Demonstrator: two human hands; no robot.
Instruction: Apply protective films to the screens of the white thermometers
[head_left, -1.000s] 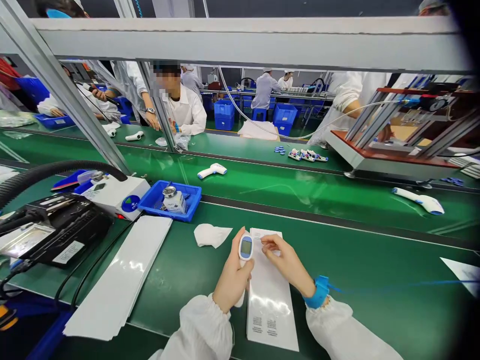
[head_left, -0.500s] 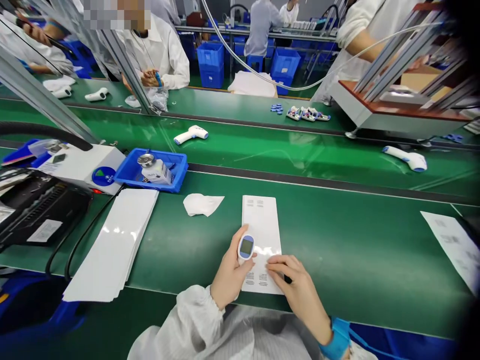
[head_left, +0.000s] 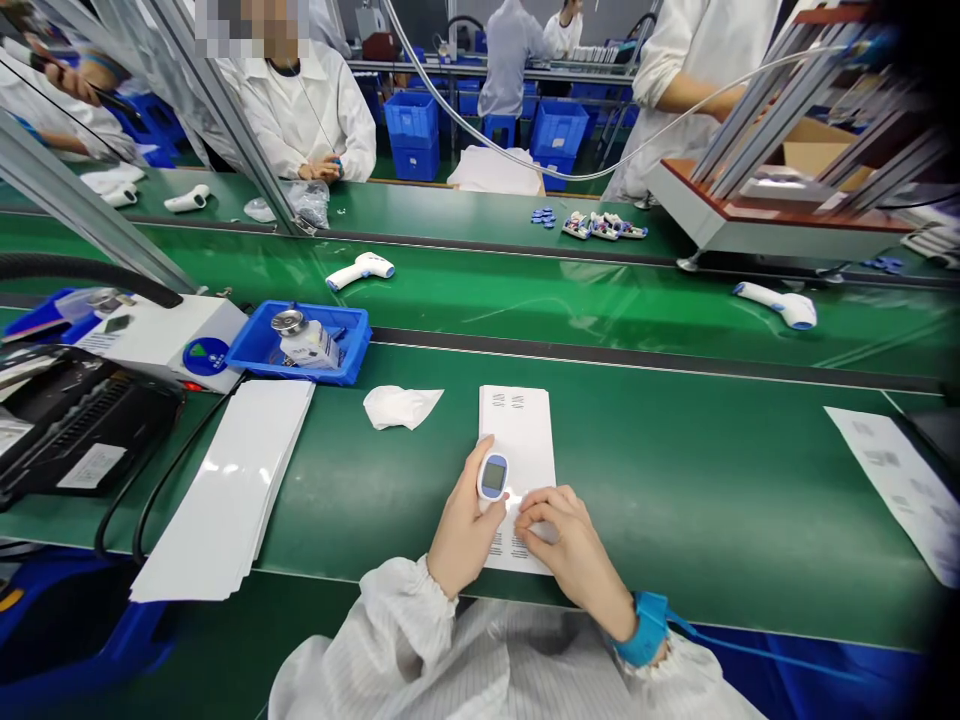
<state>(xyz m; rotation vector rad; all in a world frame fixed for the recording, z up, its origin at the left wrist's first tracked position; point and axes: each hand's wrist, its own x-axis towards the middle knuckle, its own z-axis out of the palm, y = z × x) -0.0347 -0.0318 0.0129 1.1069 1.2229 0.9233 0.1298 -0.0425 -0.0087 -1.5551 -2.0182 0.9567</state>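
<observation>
A small white handheld thermometer with a blue-rimmed grey screen (head_left: 493, 476) stands screen-up in the left hand (head_left: 461, 530), whose fingers are wrapped around its handle, just above the near end of a long white glossy label sheet (head_left: 517, 440) lying on the green conveyor belt (head_left: 675, 480). The right hand (head_left: 566, 540), fingers curled and fingertips pressed together, pinches at the sheet's lower edge right beside the thermometer; half a second ago it lay flatter and lower on the sheet, and both hands have since drawn closer. A crumpled white cloth (head_left: 401, 406) lies near the sheet's left, with a stack of white sheets (head_left: 232, 480) and a blue plastic tray (head_left: 300, 345) farther left. Beyond, a white thermometer (head_left: 360, 270) rests on the farther belt, and white-coated workers (head_left: 307, 100) sit behind it.
</observation>
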